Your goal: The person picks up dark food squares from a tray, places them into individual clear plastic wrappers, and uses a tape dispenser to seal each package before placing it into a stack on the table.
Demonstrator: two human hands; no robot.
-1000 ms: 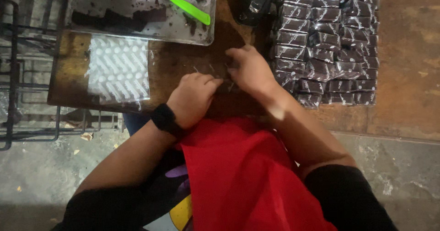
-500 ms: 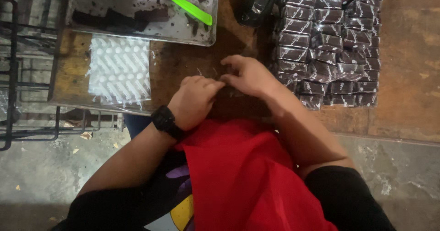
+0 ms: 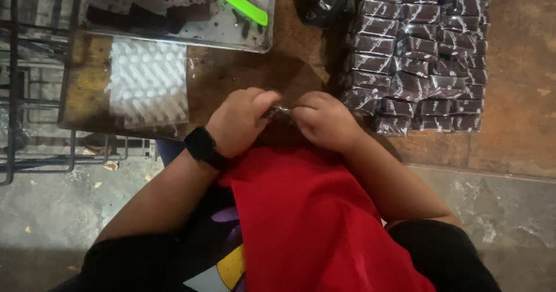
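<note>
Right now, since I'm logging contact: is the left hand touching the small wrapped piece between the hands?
Touching. The head view shows the left hand with its fingertips pinching the small wrapped piece, no gap visible.

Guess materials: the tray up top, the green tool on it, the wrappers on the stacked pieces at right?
Tray: looks like bare metal, dull grey sheen with a thin raised rim; smeared with dark crumbs. Green tool: probably plastic, flat, uniformly bright, glossy. Wrapped pieces: clear plastic film, likely cellophane, judging by crinkled white glints over dark contents. The left hand and right hand pinch a small piece with a similar glint.
</note>
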